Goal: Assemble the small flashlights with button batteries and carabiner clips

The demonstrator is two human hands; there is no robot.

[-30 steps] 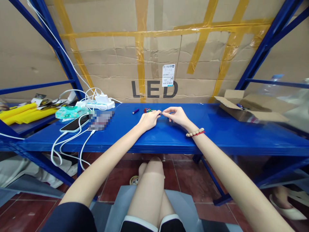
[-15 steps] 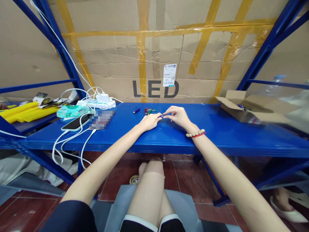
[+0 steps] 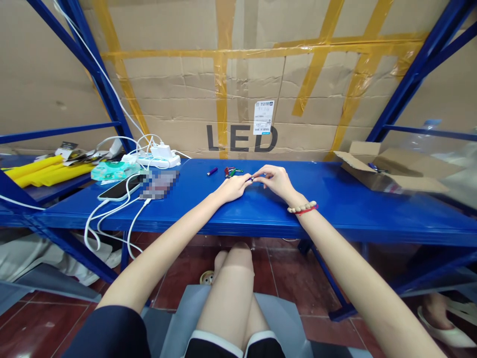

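My left hand (image 3: 234,188) rests low over the blue tabletop, its fingers closed on one end of a small dark purple piece (image 3: 251,179). From the other side, my right hand (image 3: 276,180) pinches the same piece between thumb and forefinger. The fingertips of both hands nearly meet there, and most of the piece is hidden by them. Just behind my left hand lie several small red and green metallic pieces (image 3: 233,172). A purple cylinder (image 3: 212,171) lies by itself to their left.
On the blue table (image 3: 261,219), a phone (image 3: 121,188), cables, a white power strip (image 3: 160,158) and a teal packet (image 3: 108,171) are at the left. An open cardboard box (image 3: 387,174) stands at the right. Yellow items (image 3: 48,171) lie far left. A large carton rises behind.
The view has shifted slightly. My right fingers have moved a little at the small piece, and both hands stay together in the same place.
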